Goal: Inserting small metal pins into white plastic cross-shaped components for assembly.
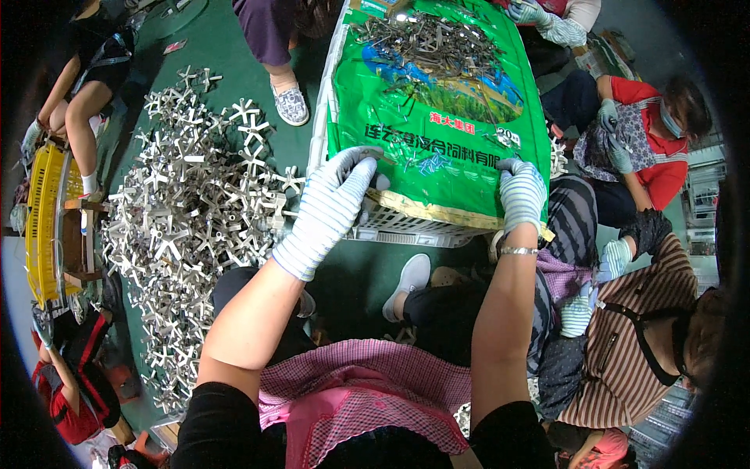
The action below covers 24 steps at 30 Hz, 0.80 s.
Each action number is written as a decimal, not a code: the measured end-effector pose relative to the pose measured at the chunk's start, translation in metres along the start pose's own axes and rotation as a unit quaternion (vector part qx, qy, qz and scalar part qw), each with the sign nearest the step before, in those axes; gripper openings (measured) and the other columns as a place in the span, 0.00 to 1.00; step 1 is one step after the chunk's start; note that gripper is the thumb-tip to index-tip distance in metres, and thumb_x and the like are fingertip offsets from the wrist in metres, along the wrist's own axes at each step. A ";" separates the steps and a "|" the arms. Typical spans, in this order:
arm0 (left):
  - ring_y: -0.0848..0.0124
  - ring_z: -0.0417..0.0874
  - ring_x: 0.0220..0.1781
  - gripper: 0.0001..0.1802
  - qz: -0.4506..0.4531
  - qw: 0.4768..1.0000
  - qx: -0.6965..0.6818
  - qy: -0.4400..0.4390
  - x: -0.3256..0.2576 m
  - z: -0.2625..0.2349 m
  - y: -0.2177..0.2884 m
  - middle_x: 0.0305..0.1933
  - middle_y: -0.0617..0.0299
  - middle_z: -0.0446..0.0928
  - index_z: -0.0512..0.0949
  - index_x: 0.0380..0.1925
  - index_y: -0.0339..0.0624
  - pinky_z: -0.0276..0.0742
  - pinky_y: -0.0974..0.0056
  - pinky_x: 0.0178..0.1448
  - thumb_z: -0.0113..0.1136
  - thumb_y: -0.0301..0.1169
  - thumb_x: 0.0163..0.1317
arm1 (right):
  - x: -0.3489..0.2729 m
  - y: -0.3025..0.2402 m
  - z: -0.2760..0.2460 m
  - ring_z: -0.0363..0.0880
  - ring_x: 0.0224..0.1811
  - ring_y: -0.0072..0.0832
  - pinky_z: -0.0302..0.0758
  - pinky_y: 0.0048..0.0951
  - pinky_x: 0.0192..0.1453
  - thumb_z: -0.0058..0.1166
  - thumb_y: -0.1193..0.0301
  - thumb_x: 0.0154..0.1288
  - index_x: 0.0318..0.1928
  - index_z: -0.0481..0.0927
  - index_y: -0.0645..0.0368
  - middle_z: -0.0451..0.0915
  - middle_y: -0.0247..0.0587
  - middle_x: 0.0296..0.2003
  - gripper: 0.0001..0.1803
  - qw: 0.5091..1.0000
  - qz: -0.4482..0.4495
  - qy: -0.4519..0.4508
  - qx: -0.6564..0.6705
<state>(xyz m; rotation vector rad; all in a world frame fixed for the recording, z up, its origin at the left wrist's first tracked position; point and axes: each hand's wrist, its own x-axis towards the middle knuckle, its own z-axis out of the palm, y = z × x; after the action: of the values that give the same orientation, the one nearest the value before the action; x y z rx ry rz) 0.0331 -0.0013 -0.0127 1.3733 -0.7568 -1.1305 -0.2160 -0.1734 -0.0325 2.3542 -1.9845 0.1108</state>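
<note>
A green printed plastic sack lies flat over white plastic crates in front of me. My left hand, in a striped glove, is closed at the sack's near left corner, its fingers curled over the edge. At the near right edge my right hand, gloved alike, has its fingers bent onto the sack's side; the fingertips are partly hidden. On the far half of the sack rests a heap of small dark metal pieces, with a few loose ones scattered nearer.
A large pile of silvery, star-shaped metal parts covers the green floor to my left. Beyond it stands a yellow plastic basket. Other people sit around: one in a striped top close at right, one in red farther right.
</note>
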 end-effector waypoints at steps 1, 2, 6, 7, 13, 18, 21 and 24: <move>0.85 0.66 0.13 0.15 0.000 1.000 -0.001 -0.002 0.001 0.000 -0.002 0.30 0.63 0.80 0.75 0.49 0.38 0.62 0.77 0.16 0.48 0.35 0.68 | 0.003 0.003 -0.004 0.80 0.44 0.39 0.75 0.37 0.48 0.54 0.67 0.58 0.41 0.84 0.37 0.81 0.44 0.39 0.12 0.998 0.037 -0.040 -0.011; 0.85 0.66 0.13 0.16 0.007 1.000 0.005 -0.004 0.002 0.000 -0.003 0.30 0.63 0.80 0.75 0.49 0.39 0.62 0.77 0.17 0.48 0.35 0.68 | 0.005 0.005 -0.004 0.80 0.44 0.39 0.75 0.37 0.48 0.54 0.67 0.58 0.41 0.84 0.37 0.81 0.44 0.39 0.12 0.998 0.039 -0.040 -0.013; 0.84 0.66 0.13 0.17 0.003 1.000 0.010 -0.009 0.003 -0.003 -0.007 0.30 0.63 0.80 0.74 0.51 0.38 0.61 0.77 0.17 0.48 0.36 0.68 | 0.005 0.011 0.001 0.80 0.45 0.38 0.75 0.38 0.49 0.55 0.65 0.57 0.44 0.83 0.37 0.81 0.42 0.40 0.13 0.995 0.058 -0.056 -0.057; 0.84 0.66 0.13 0.17 0.003 1.000 0.009 -0.005 0.002 -0.005 -0.004 0.30 0.63 0.80 0.74 0.51 0.38 0.61 0.77 0.17 0.48 0.36 0.68 | 0.000 0.006 -0.004 0.79 0.46 0.38 0.75 0.38 0.50 0.56 0.64 0.56 0.45 0.82 0.38 0.81 0.42 0.41 0.14 0.997 0.042 -0.009 -0.058; 0.81 0.69 0.16 0.18 -0.053 0.995 -0.071 -0.038 0.000 -0.013 -0.002 0.32 0.59 0.81 0.71 0.54 0.34 0.66 0.75 0.20 0.48 0.32 0.67 | -0.011 -0.029 0.006 0.78 0.46 0.39 0.73 0.40 0.52 0.59 0.61 0.54 0.42 0.83 0.45 0.81 0.41 0.40 0.14 0.981 -0.150 0.036 0.121; 0.86 0.66 0.20 0.21 -0.042 0.997 -0.044 -0.050 -0.001 -0.009 0.000 0.35 0.63 0.82 0.71 0.56 0.36 0.62 0.78 0.24 0.49 0.36 0.66 | -0.011 -0.055 0.013 0.78 0.45 0.38 0.72 0.41 0.51 0.59 0.60 0.55 0.38 0.84 0.45 0.81 0.42 0.39 0.10 0.981 -0.144 -0.046 0.119; 0.85 0.65 0.20 0.21 -0.044 0.998 -0.033 -0.039 -0.004 -0.009 0.004 0.35 0.62 0.82 0.71 0.56 0.36 0.62 0.78 0.24 0.49 0.35 0.67 | -0.008 -0.061 0.014 0.79 0.45 0.38 0.72 0.41 0.50 0.57 0.59 0.56 0.37 0.83 0.44 0.81 0.43 0.39 0.10 0.989 -0.116 -0.069 0.055; 0.85 0.65 0.19 0.20 -0.050 0.997 -0.050 -0.040 -0.006 -0.008 0.007 0.33 0.63 0.81 0.71 0.56 0.37 0.62 0.78 0.23 0.49 0.35 0.67 | -0.007 -0.071 0.011 0.80 0.43 0.40 0.73 0.42 0.48 0.57 0.59 0.56 0.37 0.83 0.44 0.82 0.42 0.37 0.09 0.990 -0.068 -0.105 0.066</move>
<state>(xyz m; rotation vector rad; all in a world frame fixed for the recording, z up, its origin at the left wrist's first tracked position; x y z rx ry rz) 0.0401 0.0058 -0.0061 1.2999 -0.6847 -1.2919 -0.1472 -0.1559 -0.0443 2.6787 -1.9476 -0.0141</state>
